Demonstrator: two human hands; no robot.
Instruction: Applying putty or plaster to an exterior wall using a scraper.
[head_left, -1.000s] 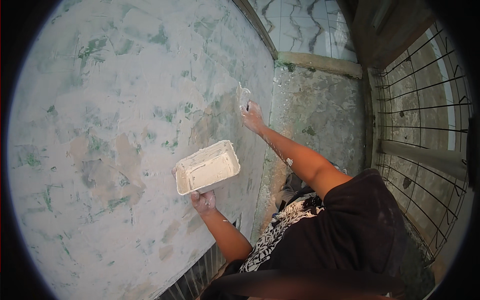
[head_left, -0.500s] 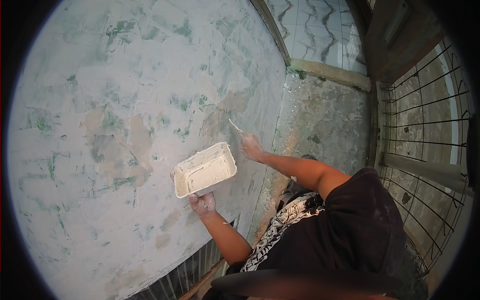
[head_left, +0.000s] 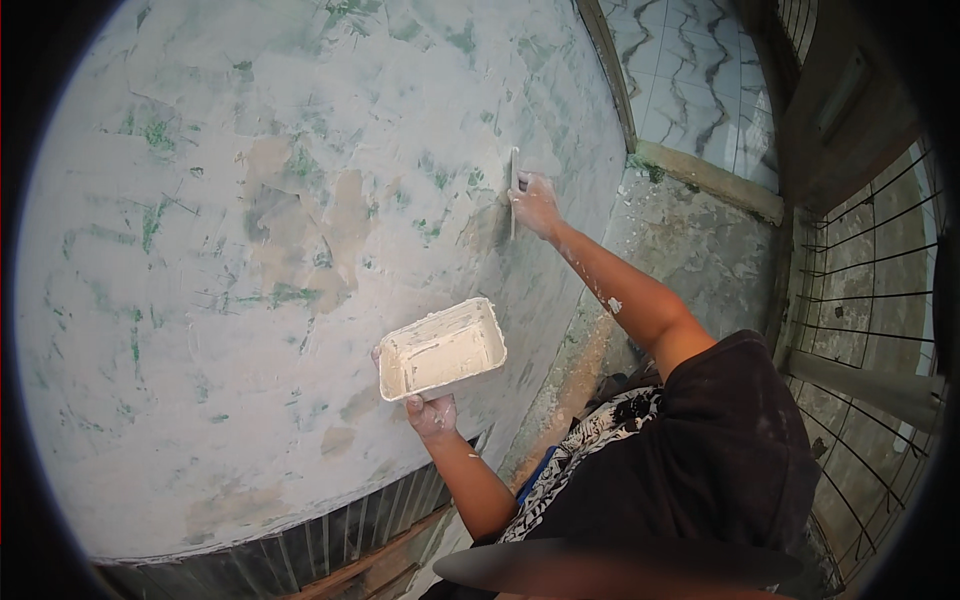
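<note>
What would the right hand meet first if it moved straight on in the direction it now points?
Most likely the plastered wall. The right hand already presses a flat scraper blade against it, so the blade seems to leave no free way ahead, though depth is hard to judge.

A wall point(head_left: 250, 250) fills the left and centre of the view. The right hand point(head_left: 535, 205) is raised against it, pressing a flat blade point(head_left: 514, 190) edge-on to the surface. Below and to the left, the left hand point(head_left: 430, 412) supports a rectangular tray point(head_left: 440, 350) from beneath, near the wall. A floor strip point(head_left: 700, 250) lies right of the wall; a wire grille point(head_left: 870, 300) stands farther right. What appears to be tiling point(head_left: 690, 70) lies beyond, upper right.
</note>
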